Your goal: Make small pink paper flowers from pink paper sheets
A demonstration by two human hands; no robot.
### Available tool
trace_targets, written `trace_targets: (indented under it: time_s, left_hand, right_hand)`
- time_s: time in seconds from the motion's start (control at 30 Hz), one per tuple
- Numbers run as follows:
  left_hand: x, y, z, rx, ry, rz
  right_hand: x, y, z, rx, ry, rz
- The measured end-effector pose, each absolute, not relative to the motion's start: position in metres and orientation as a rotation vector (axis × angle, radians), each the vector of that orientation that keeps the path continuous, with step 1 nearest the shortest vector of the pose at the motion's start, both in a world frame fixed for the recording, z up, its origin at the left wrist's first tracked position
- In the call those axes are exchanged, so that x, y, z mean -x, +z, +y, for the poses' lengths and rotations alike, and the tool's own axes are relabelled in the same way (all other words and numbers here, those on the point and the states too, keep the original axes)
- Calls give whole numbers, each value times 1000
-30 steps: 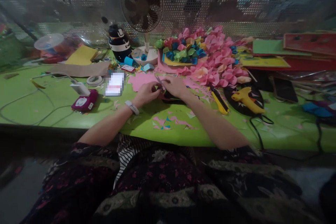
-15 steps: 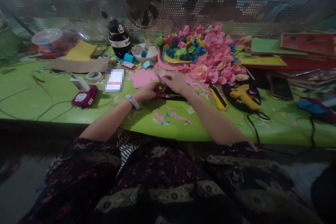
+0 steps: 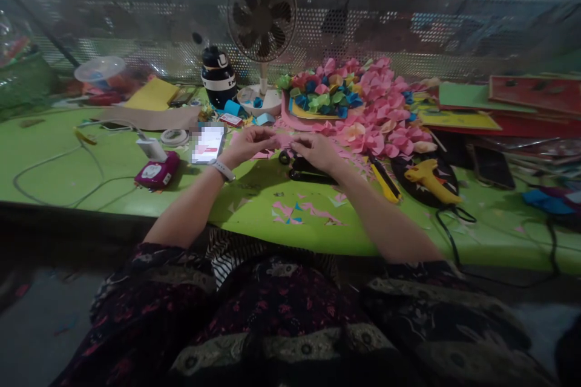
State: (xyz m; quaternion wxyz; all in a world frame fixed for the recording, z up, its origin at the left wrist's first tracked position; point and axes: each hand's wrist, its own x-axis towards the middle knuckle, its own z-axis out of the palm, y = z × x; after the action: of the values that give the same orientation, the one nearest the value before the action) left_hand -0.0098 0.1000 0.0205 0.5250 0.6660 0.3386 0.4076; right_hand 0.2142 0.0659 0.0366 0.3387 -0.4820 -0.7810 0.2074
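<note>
Between the fingertips of both my hands is a small piece of pink paper point(image 3: 284, 140), held just above the table. My left hand point(image 3: 252, 144), with a pale band at its wrist, pinches it from the left. My right hand point(image 3: 315, 151) pinches the other side, and the fingers partly cover the paper. Below my right hand lie black handles point(image 3: 313, 177) that look like those of scissors; their blades cannot be made out. Pink paper sheets point(image 3: 262, 154) lie partly hidden behind my left hand. Small pink and blue scraps point(image 3: 295, 213) are scattered nearer to me.
Folded pink paper flowers point(image 3: 376, 103) are heaped behind my right hand, beside a multicoloured pile point(image 3: 324, 94). To the right are a yellow cutter point(image 3: 385, 181) and a yellow glue gun point(image 3: 431, 180) with a cord. A phone point(image 3: 207, 144), bottle point(image 3: 218, 78) and fan point(image 3: 262, 12) stand leftward and behind.
My right hand has let go of the scissors-like tool, now lying on the table. Both hands have come to hold the pink piece between them. The view has shifted slightly.
</note>
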Motion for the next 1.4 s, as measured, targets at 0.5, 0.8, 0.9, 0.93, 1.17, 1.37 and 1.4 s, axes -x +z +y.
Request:
trace_targets:
  time_s: [0.5,0.8,0.9,0.93,1.17,1.37,1.4]
  left_hand:
    - [3,15,98,-1502,1047,703]
    - [5,15,99,-1535,1033,676]
    - [5,16,98,-1531,1033,671]
    - [5,16,98,-1529,1030,677]
    - [4,20,95,-1486,1018,701]
    - [3,22,93,-1481,1026,705]
    - [2,22,93,-1484,1026,702]
  right_hand:
    - [-204,37,60,1233,695,-1867]
    - [-203,41,58,1184,791,-1859]
    - [-204,41,58,1185,773,-1870]
    - [-204,41,58,1181,772,-1876]
    - [-204,40,59,1168,776,-1884]
    - [-203,40,58,1223,752,-1871]
    - [-203,40,58,1217,758,-1870]
